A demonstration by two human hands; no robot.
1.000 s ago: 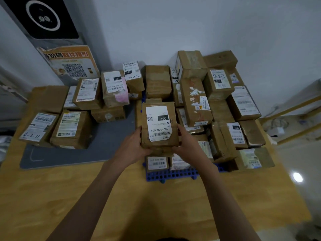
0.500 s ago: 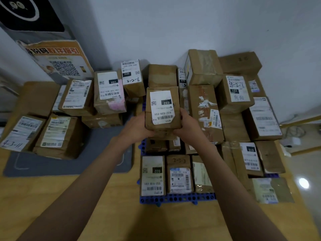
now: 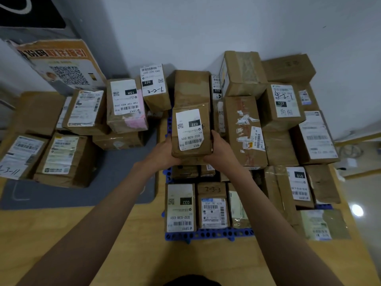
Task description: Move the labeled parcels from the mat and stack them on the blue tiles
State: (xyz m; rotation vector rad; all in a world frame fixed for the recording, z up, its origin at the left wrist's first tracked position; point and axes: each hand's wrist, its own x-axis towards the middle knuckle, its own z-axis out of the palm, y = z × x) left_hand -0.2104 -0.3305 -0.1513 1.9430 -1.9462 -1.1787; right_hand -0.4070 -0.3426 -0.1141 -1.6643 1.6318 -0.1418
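Observation:
Both hands hold one brown parcel [image 3: 190,132] with a white "032" label, out over the stack on the blue tiles [image 3: 208,234]. My left hand [image 3: 165,154] grips its left lower side and my right hand [image 3: 219,150] grips its right lower side. The parcel sits on or just above other boxes; I cannot tell if it touches them. Several labeled parcels lie on the grey mat [image 3: 127,180] to the left, among them a "15H" parcel [image 3: 125,105] and a "220" parcel [image 3: 153,85].
Stacked boxes fill the right half up to the white wall. A front row of three parcels [image 3: 181,207] stands at the tiles' near edge. An orange QR-code poster [image 3: 61,65] leans at the back left. Bare wooden tabletop [image 3: 103,240] lies near me.
Both hands have carried the "032" parcel away from me, from above the front row to further back over the stack. The view has shifted toward the boxes.

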